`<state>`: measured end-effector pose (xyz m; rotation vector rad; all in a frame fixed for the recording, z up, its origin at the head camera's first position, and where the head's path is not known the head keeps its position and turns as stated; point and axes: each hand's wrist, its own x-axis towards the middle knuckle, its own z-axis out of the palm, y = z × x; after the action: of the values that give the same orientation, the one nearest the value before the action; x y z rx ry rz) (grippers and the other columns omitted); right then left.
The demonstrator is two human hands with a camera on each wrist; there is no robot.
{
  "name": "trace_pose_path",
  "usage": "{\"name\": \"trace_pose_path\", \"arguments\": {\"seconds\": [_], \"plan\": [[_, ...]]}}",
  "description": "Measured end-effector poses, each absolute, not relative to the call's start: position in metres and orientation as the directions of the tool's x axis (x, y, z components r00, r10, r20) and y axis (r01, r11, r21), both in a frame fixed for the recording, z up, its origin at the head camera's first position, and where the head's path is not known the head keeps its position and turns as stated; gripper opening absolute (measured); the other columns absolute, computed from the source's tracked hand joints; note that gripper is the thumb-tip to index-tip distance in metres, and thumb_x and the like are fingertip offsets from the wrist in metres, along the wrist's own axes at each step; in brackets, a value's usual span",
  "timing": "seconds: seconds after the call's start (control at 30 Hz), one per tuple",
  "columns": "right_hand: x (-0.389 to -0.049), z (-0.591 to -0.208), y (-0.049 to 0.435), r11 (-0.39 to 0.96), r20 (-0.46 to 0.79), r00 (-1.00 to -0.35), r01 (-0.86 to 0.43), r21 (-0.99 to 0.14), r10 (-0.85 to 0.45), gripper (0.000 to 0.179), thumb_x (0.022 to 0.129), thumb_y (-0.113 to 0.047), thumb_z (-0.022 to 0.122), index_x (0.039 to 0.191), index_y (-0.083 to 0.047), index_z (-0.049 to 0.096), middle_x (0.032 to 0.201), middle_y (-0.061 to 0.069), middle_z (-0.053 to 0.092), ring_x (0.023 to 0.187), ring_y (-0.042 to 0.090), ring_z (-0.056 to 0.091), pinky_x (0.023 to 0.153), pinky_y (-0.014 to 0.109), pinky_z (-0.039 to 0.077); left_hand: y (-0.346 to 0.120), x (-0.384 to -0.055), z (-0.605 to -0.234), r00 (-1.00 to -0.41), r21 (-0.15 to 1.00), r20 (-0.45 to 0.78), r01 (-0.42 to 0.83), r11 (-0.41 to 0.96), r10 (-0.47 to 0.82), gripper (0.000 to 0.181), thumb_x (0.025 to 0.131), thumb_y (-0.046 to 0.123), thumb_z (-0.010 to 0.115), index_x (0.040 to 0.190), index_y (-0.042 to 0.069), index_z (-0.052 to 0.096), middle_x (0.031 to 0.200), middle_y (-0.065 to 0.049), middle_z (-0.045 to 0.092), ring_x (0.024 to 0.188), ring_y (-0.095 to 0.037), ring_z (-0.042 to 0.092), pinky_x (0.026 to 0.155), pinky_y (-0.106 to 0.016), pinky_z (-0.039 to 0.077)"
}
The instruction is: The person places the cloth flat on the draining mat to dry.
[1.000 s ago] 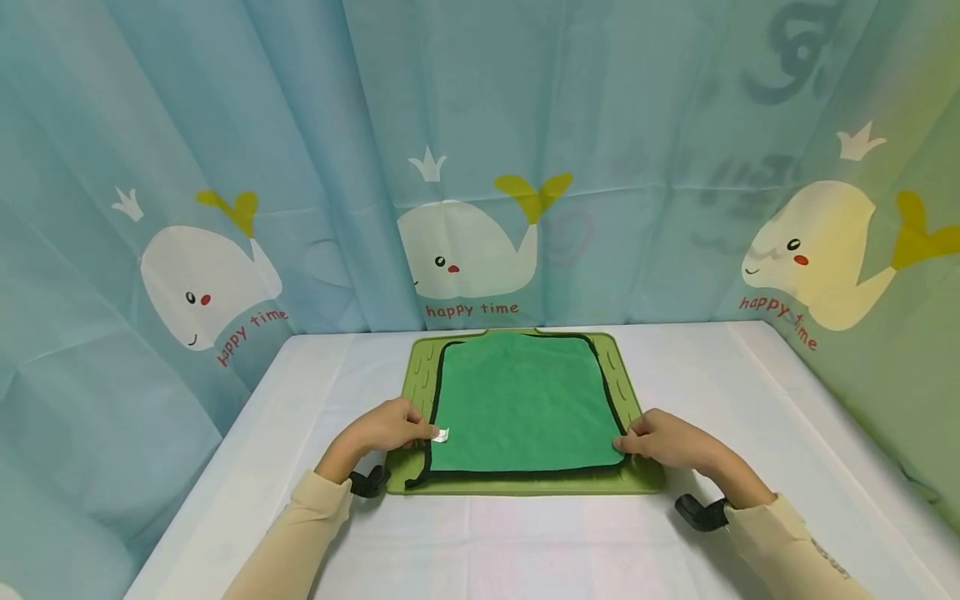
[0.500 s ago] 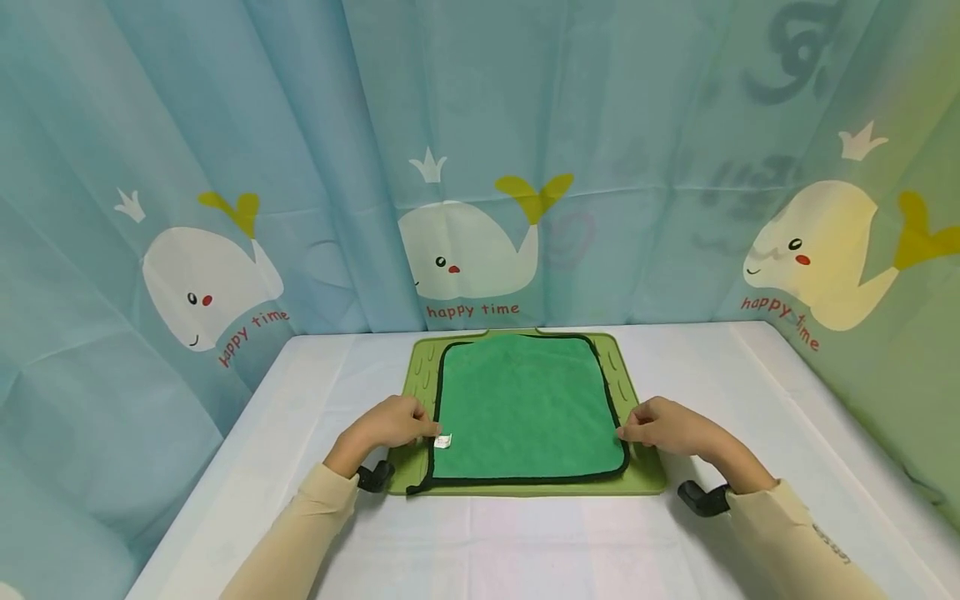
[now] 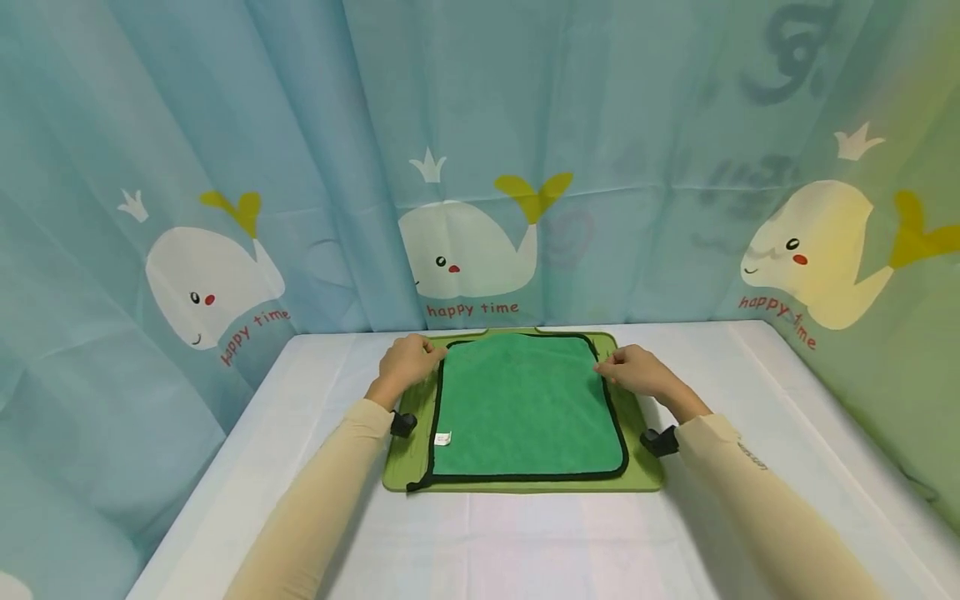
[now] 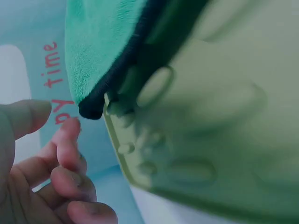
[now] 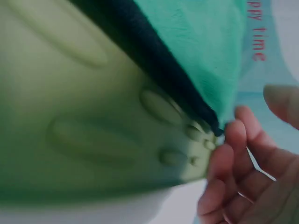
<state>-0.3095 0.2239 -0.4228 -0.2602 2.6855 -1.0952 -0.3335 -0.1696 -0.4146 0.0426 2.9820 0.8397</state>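
Note:
A green cloth [image 3: 525,408] with black edging lies spread over an olive-green board [image 3: 645,458] that has raised ovals along its sides. Its small white label [image 3: 442,438] shows near the left edge, and a black end of edging sticks out at the front left corner. My left hand [image 3: 407,360] is at the cloth's far left corner, thumb and fingers apart in the left wrist view, holding nothing. Beside the far part of the right edge is my right hand [image 3: 637,368]. In the right wrist view its thumb is apart from the loosely bent fingers, close to the cloth's corner.
The board rests on a table with a white cover [image 3: 525,542]. Behind and at both sides hangs a blue curtain [image 3: 637,125] printed with whales. Black wrist-worn devices sit under both sleeves.
Both hands have let go of the cloth's side edges near the front and moved away from me to its far corners. The cloth's front edge came down flat onto the board.

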Motion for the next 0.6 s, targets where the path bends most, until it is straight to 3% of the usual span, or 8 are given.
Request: {"name": "trace_pose_path", "arguments": {"seconds": [0.1, 0.27, 0.33, 0.43, 0.47, 0.53, 0.6], "plan": [[-0.323, -0.430, 0.215, 0.728, -0.118, -0.973, -0.064, -0.683, -0.196, 0.038, 0.105, -0.029, 0.055, 0.073, -0.012, 0.044, 0.062, -0.002, 0.035, 0.057, 0.014, 0.029, 0.060, 0.032, 0.034, -0.165, -0.345, -0.417, -0.998, 0.534, -0.057, -0.028, 0.845, 0.002, 0.056, 0.102, 0.040, 0.061, 0.058, 0.022, 0.033, 0.051, 0.006, 0.024, 0.045, -0.010, 0.022, 0.043, -0.026, 0.021], [-0.340, -0.440, 0.201, 0.731, -0.120, -0.987, 0.005, -0.683, -0.105, 0.028, 0.105, -0.031, 0.054, 0.095, -0.006, 0.050, 0.083, 0.006, 0.048, 0.071, 0.018, 0.041, 0.067, 0.034, 0.038, -0.162, -0.356, -0.421, -0.987, 0.526, -0.153, -0.129, 0.841, -0.056, 0.053, 0.102, 0.042, 0.059, 0.060, 0.018, 0.036, 0.054, 0.003, 0.029, 0.047, -0.013, 0.027, 0.045, -0.030, 0.028], [-0.346, -0.443, 0.197, 0.726, -0.130, -0.988, 0.033, -0.687, -0.078, 0.030, 0.105, -0.031, 0.054, 0.088, -0.007, 0.047, 0.077, 0.004, 0.045, 0.067, 0.017, 0.039, 0.065, 0.033, 0.037, -0.161, -0.358, -0.422, -0.980, 0.533, -0.191, -0.155, 0.832, -0.060, 0.052, 0.102, 0.043, 0.058, 0.062, 0.017, 0.037, 0.055, 0.002, 0.029, 0.049, -0.013, 0.029, 0.048, -0.031, 0.031], [-0.354, -0.445, 0.194, 0.726, -0.141, -0.989, 0.061, -0.685, -0.050, 0.041, 0.105, -0.030, 0.055, 0.075, -0.011, 0.036, 0.065, 0.001, 0.028, 0.059, 0.017, 0.026, 0.061, 0.033, 0.031, -0.160, -0.361, -0.424, -0.976, 0.555, -0.211, -0.161, 0.816, -0.049, 0.054, 0.102, 0.043, 0.059, 0.060, 0.018, 0.036, 0.054, 0.003, 0.028, 0.049, -0.013, 0.026, 0.050, -0.032, 0.032], [-0.355, -0.445, 0.192, 0.729, -0.137, -0.990, 0.062, -0.682, -0.044, 0.040, 0.105, -0.029, 0.055, 0.074, -0.008, 0.041, 0.064, 0.005, 0.034, 0.059, 0.019, 0.032, 0.061, 0.034, 0.035, -0.159, -0.363, -0.424, -0.976, 0.564, -0.214, -0.162, 0.810, -0.046, 0.056, 0.102, 0.043, 0.060, 0.058, 0.018, 0.036, 0.053, 0.004, 0.027, 0.048, -0.013, 0.025, 0.050, -0.032, 0.032], [-0.356, -0.444, 0.191, 0.737, -0.141, -0.989, 0.068, -0.672, -0.037, 0.038, 0.105, -0.029, 0.055, 0.087, 0.004, 0.057, 0.077, 0.019, 0.055, 0.069, 0.031, 0.052, 0.068, 0.039, 0.047, -0.158, -0.365, -0.424, -0.978, 0.583, -0.204, -0.155, 0.797, -0.041, 0.057, 0.101, 0.040, 0.063, 0.055, 0.018, 0.036, 0.050, 0.005, 0.027, 0.047, -0.012, 0.024, 0.051, -0.032, 0.032], [-0.356, -0.442, 0.189, 0.741, -0.149, -0.988, 0.075, -0.667, -0.034, 0.043, 0.105, -0.029, 0.056, 0.118, 0.012, 0.060, 0.112, 0.032, 0.061, 0.098, 0.044, 0.061, 0.086, 0.048, 0.052, -0.156, -0.367, -0.424, -0.979, 0.597, -0.197, -0.157, 0.786, -0.046, 0.056, 0.099, 0.036, 0.066, 0.054, 0.019, 0.038, 0.049, 0.005, 0.030, 0.047, -0.012, 0.026, 0.053, -0.033, 0.034]]}}
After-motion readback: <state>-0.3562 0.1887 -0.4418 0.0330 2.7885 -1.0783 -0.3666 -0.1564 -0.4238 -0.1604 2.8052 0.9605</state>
